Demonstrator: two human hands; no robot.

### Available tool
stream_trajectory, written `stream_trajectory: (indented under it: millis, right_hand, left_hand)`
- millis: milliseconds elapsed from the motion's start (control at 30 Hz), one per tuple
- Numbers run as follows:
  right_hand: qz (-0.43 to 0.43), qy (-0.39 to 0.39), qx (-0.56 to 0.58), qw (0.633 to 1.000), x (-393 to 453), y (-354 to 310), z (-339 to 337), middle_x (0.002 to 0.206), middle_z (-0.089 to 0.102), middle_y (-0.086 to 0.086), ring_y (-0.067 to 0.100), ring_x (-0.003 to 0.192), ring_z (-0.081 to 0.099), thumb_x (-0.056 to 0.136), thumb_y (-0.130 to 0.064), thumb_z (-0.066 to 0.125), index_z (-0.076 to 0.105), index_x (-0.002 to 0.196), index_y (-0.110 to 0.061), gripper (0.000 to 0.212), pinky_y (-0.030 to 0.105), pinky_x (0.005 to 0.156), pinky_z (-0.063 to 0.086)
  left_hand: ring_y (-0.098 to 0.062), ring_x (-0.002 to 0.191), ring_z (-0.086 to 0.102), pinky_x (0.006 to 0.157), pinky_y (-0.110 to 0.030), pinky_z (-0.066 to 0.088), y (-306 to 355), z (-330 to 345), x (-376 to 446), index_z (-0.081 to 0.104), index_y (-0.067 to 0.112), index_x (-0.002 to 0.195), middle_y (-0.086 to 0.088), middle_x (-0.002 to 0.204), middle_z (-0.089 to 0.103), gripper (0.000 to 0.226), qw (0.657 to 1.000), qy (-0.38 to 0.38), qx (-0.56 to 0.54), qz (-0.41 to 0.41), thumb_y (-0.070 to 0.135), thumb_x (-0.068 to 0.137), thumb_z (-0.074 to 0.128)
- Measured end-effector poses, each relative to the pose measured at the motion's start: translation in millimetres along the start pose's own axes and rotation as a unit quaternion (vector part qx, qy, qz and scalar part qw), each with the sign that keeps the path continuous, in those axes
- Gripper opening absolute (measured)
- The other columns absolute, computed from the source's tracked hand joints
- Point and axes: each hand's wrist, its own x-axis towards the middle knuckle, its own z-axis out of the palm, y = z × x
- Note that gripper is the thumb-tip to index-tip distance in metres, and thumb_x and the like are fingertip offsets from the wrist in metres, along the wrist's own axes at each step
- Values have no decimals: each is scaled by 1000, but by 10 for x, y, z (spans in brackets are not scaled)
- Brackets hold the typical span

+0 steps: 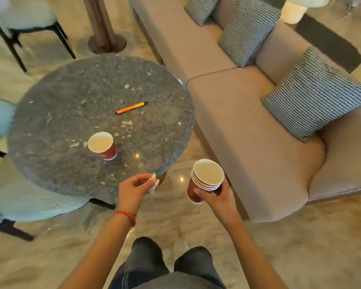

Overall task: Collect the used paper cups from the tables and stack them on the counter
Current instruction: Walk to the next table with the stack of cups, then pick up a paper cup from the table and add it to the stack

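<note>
- Right grip (214, 197): fingers and thumb wrapped round a nested stack of red paper cups (205, 180), white insides facing up, four or so rims visible; held in the air over the floor, between the round surface (71, 97) and the sofa (248, 142).
- Left grip (133, 189): fingers curled, pinching a crumpled white tissue (154, 183); hovering over the near edge of the round surface, apart from the right grip. Red thread bracelet (128, 216) on the left wrist.
- Below the arms: dark trousers (146, 261) and a pale shoe (180, 246) on a glossy beige floor (300, 247).
- On the surface, near side: single red paper cup (102, 145), upright, white inside showing, contents not discernible; standing alone, just beyond the left grip, not touched.
- Surface itself: grey speckled stone, round, with white flecks.
- Further in, near centre: orange marker (131, 107) with a dark tip, lying flat on a diagonal, well apart from the single cup.
- Left of the surface: pale blue upholstered chairs (0, 122), dark legs, edges blurred.
- Right of the surface: beige sofa, three blue-and-white checked cushions (313, 94) leaning against its back.
- Far side: brown column base (106, 43) on the floor beyond the surface; another pale chair (25, 15) on dark legs at upper left; lit cream lamp (294, 11) behind the sofa.
</note>
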Motion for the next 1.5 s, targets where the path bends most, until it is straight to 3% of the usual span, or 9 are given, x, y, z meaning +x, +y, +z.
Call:
stream_trajectory:
  millis: [167,267,400,500,700,967,1133,1333,1500]
  right_hand:
    - [-23,-112,-19,993,334,-187,333,118,59,-10,8,111,56,68,-16,82,46,127,-25,70,28,94,48]
    - [-28,-168,-18,985,506,-296,616,126,58,-3,14,117,54,69,-15,82,44,134,-19,76,36,99,47]
    - [-45,-207,-16,977,767,-420,1048,118,59,-12,4,111,57,67,-12,83,46,127,-26,71,25,93,50]
    - [-63,-221,-14,973,952,-520,1388,113,58,-20,-7,103,57,66,-14,83,46,122,-31,70,12,84,49]
    - [-75,-227,-17,971,1212,-732,1993,113,60,-25,-8,106,57,54,-41,85,49,113,-46,70,14,82,50]
    - [-93,-210,-44,972,1413,-781,2504,108,57,-28,-18,99,53,65,-21,85,47,107,-48,62,4,78,45]
    - [-105,-213,-89,967,1442,-755,2664,103,56,-38,-21,100,49,64,-27,86,45,105,-53,63,1,78,43]
    - [-86,-233,-109,963,1505,-606,2720,111,52,-29,-25,98,47,63,-25,86,44,108,-49,67,-3,74,40]
    - [-62,-251,-112,959,1526,-431,2748,112,51,-29,-27,99,46,64,-22,86,42,110,-49,69,-3,75,39]
  left_hand:
    - [6,57,62,53,-10,49,34,-327,-56,71,9,88,3,75,69,14,993,114,-27,8,3,76,73]
    - [4,63,64,60,-15,53,50,-595,-23,71,10,89,4,77,70,15,985,167,-45,-2,4,75,73]
    - [-4,71,64,66,-22,54,70,-896,128,72,25,78,11,71,72,15,976,210,-51,-12,10,75,75]
    - [0,65,65,58,-17,54,127,-1078,306,71,26,77,14,66,72,17,974,218,-57,-6,10,75,74]
    - [4,61,65,54,-7,49,256,-1474,742,70,21,81,5,76,70,15,973,223,-66,-8,7,75,74]
    - [3,60,65,53,-8,49,246,-1789,1122,72,16,82,10,68,71,13,976,204,-75,-34,6,74,75]
    - [-8,72,66,61,-13,54,246,-1880,1206,71,15,86,0,81,71,14,975,204,-71,-51,8,75,75]
    - [-10,74,65,67,-17,55,199,-1931,1255,72,9,91,-5,80,70,17,972,220,-68,-55,6,74,75]
    - [-11,72,66,64,-13,55,140,-1940,1254,72,10,88,-5,77,70,15,969,229,-69,-67,4,74,74]
